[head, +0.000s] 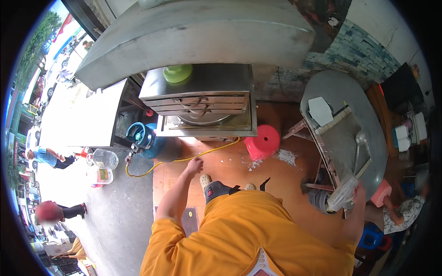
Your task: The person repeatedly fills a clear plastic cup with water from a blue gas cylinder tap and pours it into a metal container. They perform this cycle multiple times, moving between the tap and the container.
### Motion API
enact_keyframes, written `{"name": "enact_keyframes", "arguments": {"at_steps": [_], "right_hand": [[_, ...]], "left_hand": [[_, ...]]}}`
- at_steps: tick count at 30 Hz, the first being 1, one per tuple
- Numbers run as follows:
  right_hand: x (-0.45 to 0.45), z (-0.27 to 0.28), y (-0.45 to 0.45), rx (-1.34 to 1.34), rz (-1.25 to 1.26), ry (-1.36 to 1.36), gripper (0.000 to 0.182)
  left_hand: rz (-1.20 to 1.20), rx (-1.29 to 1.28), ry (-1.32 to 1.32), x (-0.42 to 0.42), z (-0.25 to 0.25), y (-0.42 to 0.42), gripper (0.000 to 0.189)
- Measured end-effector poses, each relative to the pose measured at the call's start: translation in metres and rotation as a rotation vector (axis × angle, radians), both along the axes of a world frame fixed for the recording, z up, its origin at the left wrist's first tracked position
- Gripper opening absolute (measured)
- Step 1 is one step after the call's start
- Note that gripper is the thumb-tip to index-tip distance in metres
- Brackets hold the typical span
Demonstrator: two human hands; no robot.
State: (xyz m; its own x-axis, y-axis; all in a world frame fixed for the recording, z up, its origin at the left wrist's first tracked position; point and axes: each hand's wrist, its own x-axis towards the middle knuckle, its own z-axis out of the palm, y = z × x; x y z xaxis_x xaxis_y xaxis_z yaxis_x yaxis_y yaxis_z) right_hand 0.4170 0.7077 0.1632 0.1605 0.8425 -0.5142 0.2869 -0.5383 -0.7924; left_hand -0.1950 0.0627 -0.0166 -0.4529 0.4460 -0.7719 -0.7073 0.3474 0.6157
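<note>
My left hand point(196, 166) hangs over the tiled floor with its fingers curled in and nothing visible in them. Close by, a yellow hose point(203, 152) runs from a blue gas cylinder point(152, 141) toward a steel drawer oven point(197, 89). At the right, my right hand point(359, 191) grips a clear plastic package point(342, 194) beside the rim of a grey oval table point(376, 138). What the package contains cannot be made out. A metal ladle-like tool point(361, 141) lies on the table, near a white square container point(320, 111).
A red plastic stool point(263, 142) stands before the oven, with white crumbs point(287, 157) on the floor. Overhead is a metal hood point(193, 41). Clear plastic jugs point(103, 162) stand at left. A seated person point(400, 214) is at far right; other people are outside.
</note>
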Motion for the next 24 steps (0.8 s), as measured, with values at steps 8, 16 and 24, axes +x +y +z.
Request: {"name": "enact_keyframes", "arguments": {"at_steps": [8, 16, 24], "right_hand": [[-0.09, 0.059, -0.102, 0.285, 0.261, -0.206, 0.046], [-0.306, 0.129, -0.248, 0.092, 0.406, -0.096, 0.038], [-0.474, 0.133, -0.337, 0.102, 0.966, -0.257, 0.036]], "left_hand": [[0.307, 0.427, -0.052, -0.127, 0.085, 0.126, 0.022], [0.284, 0.404, -0.25, -0.14, 0.071, 0.109, 0.014], [0.034, 0.289, -0.125, -0.099, 0.089, 0.069, 0.017]]}}
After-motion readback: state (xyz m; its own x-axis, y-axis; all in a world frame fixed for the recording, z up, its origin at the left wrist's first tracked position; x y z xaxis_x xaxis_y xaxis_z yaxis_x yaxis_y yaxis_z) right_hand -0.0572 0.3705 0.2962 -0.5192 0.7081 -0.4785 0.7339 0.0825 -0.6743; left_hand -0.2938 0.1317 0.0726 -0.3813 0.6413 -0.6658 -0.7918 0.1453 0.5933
